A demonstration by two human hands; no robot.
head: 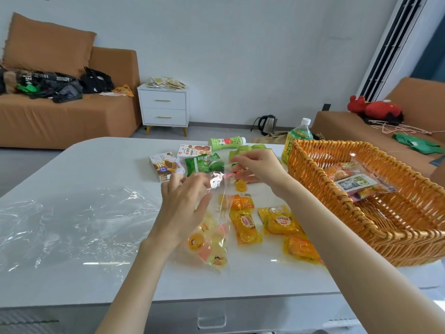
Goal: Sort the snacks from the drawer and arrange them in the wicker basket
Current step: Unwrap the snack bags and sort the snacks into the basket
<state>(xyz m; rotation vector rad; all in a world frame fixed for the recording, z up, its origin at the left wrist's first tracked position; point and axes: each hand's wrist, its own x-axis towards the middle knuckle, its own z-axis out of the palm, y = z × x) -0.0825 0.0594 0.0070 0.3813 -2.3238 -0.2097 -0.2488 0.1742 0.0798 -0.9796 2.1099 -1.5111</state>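
Note:
A clear plastic bag (218, 239) with several yellow and pink jelly cups in its bottom hangs over the white table (108, 162). My left hand (185, 206) holds the bag's left edge near the top. My right hand (258, 166) pinches the bag's mouth, just in front of the green snack packets (201, 165). A loose yellow jelly cup (240, 185) lies below my right hand. Yellow snack packets (245, 225) lie to the bag's right. The wicker basket (337, 203) at the right holds one clear bag of mixed snacks (356, 183).
Two snack boxes (166, 168) and a lying green bottle (226, 142) are behind the packets. A large green drink bottle (299, 135) stands by the basket's far corner. Crumpled clear film (60, 225) covers the table's left. A drawer handle (211, 319) shows below the table edge.

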